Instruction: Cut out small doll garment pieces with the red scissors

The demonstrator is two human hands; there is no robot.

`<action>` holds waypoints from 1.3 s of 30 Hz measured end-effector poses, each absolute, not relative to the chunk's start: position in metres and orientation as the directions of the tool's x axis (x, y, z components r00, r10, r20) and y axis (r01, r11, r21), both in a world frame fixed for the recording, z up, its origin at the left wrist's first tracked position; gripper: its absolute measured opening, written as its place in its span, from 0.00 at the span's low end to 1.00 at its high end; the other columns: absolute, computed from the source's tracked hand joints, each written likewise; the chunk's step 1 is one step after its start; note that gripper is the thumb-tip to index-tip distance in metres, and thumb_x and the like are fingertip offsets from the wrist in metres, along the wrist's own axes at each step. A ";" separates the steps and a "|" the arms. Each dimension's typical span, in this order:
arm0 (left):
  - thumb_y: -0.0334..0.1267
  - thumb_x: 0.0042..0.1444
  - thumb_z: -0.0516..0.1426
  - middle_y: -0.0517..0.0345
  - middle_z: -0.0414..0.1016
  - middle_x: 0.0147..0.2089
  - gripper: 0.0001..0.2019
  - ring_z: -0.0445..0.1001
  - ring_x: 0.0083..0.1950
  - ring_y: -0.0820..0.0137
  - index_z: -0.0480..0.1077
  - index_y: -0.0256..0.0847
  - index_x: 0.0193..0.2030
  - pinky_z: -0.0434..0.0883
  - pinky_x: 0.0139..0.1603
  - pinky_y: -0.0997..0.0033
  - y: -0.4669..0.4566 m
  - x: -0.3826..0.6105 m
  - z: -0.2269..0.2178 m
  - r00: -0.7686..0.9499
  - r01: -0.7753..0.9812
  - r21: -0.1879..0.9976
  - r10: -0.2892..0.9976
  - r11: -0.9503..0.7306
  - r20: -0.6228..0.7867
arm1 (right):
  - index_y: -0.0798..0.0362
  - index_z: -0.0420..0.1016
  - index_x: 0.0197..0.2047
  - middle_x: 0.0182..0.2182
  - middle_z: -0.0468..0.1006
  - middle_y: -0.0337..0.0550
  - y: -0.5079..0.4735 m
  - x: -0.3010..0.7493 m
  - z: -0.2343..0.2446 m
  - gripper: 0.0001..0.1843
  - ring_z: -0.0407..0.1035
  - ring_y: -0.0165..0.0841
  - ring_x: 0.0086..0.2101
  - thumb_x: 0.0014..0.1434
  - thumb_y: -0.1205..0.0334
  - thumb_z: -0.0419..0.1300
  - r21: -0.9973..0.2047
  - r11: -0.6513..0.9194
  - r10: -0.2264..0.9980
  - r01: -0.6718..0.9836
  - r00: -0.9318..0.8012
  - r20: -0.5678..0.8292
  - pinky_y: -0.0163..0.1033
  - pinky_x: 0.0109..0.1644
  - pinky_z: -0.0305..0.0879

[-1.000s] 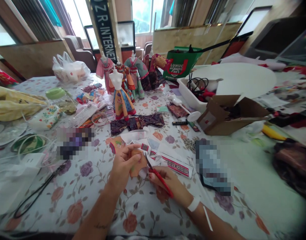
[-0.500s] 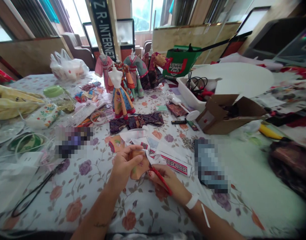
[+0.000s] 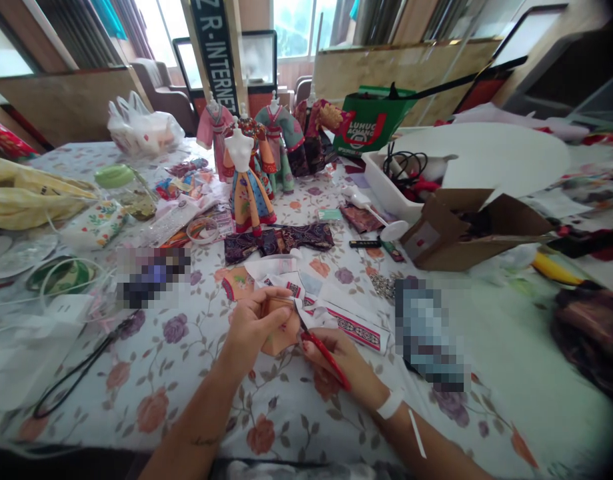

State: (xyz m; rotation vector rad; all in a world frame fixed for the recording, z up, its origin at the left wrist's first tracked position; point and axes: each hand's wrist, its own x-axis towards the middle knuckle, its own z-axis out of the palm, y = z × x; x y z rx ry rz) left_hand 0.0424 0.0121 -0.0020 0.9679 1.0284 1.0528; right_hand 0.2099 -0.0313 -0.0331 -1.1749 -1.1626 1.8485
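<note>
My left hand point(image 3: 251, 327) pinches a small piece of orange printed fabric point(image 3: 280, 341) between thumb and fingers. Red-handled scissors point(image 3: 331, 363) are gripped in my right hand point(image 3: 343, 360), their blades pointing up and away along the fabric's right edge. Whether the blades are parted is hard to make out. White and red-patterned fabric strips point(image 3: 356, 330) lie just beyond my hands, beside another orange fabric piece point(image 3: 241, 283). A white band circles my right wrist.
Behind the scraps lies dark patterned cloth point(image 3: 306, 239). Small mannequins in dresses point(image 3: 241, 153) stand further back. On the right are a cardboard box point(image 3: 436, 233), a white bin point(image 3: 386, 187) and a green bag point(image 3: 376, 120). A jar point(image 3: 131, 193) and cables point(image 3: 81, 367) sit left.
The whole view has shifted slightly, so the scene sits a little further right. My hands hold the fabric and scissors in nearly the same pose.
</note>
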 end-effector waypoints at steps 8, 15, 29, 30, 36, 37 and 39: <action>0.34 0.46 0.65 0.58 0.76 0.32 0.12 0.70 0.31 0.75 0.76 0.39 0.40 0.67 0.30 0.80 0.012 0.042 -0.002 0.179 -0.218 0.951 0.967 0.219 -0.181 | 0.52 0.57 0.21 0.10 0.57 0.27 -0.032 0.210 -0.035 0.26 0.57 0.24 0.09 0.50 0.42 0.64 -0.921 -0.379 0.864 -0.086 -0.390 -0.319 0.28 0.11 0.54; 0.35 0.46 0.65 0.57 0.76 0.31 0.13 0.70 0.29 0.75 0.75 0.37 0.40 0.66 0.30 0.80 0.013 0.042 -0.001 0.208 -0.251 0.936 0.959 0.244 -0.194 | 0.52 0.57 0.21 0.10 0.57 0.27 -0.032 0.210 -0.033 0.25 0.59 0.25 0.10 0.50 0.43 0.64 -0.920 -0.386 0.857 -0.069 -0.394 -0.330 0.29 0.12 0.54; 0.36 0.46 0.65 0.59 0.73 0.27 0.14 0.67 0.25 0.76 0.74 0.36 0.41 0.62 0.26 0.78 0.014 0.041 -0.004 0.273 -0.325 0.909 0.946 0.262 -0.175 | 0.52 0.57 0.22 0.11 0.57 0.27 -0.033 0.209 -0.027 0.27 0.58 0.24 0.10 0.53 0.39 0.59 -0.931 -0.362 0.868 -0.049 -0.383 -0.317 0.29 0.12 0.54; 0.36 0.46 0.66 0.59 0.73 0.27 0.14 0.67 0.25 0.76 0.74 0.36 0.41 0.62 0.26 0.78 0.014 0.041 -0.004 0.271 -0.324 0.910 0.947 0.260 -0.174 | 0.52 0.56 0.21 0.11 0.57 0.27 -0.033 0.209 -0.027 0.26 0.58 0.24 0.10 0.53 0.39 0.59 -0.931 -0.363 0.868 -0.049 -0.381 -0.319 0.29 0.12 0.54; 0.35 0.46 0.66 0.59 0.73 0.28 0.13 0.68 0.26 0.78 0.75 0.36 0.40 0.64 0.27 0.80 0.014 0.041 -0.002 0.272 -0.327 0.903 0.943 0.278 -0.191 | 0.51 0.56 0.21 0.10 0.56 0.27 -0.033 0.210 -0.031 0.27 0.57 0.24 0.10 0.53 0.39 0.60 -0.925 -0.377 0.866 -0.050 -0.372 -0.333 0.29 0.12 0.53; 0.34 0.46 0.66 0.59 0.73 0.28 0.13 0.68 0.26 0.78 0.75 0.36 0.40 0.64 0.27 0.81 0.014 0.041 -0.001 0.270 -0.329 0.902 0.943 0.281 -0.196 | 0.51 0.56 0.22 0.10 0.56 0.27 -0.032 0.210 -0.032 0.26 0.57 0.24 0.10 0.53 0.39 0.60 -0.924 -0.380 0.863 -0.051 -0.378 -0.334 0.29 0.12 0.54; 0.34 0.46 0.66 0.59 0.73 0.28 0.13 0.68 0.27 0.78 0.75 0.36 0.40 0.64 0.28 0.81 0.014 0.041 0.000 0.267 -0.328 0.900 0.942 0.287 -0.203 | 0.51 0.57 0.22 0.10 0.56 0.26 -0.032 0.211 -0.033 0.26 0.57 0.24 0.10 0.53 0.40 0.60 -0.924 -0.379 0.860 -0.048 -0.388 -0.332 0.29 0.13 0.54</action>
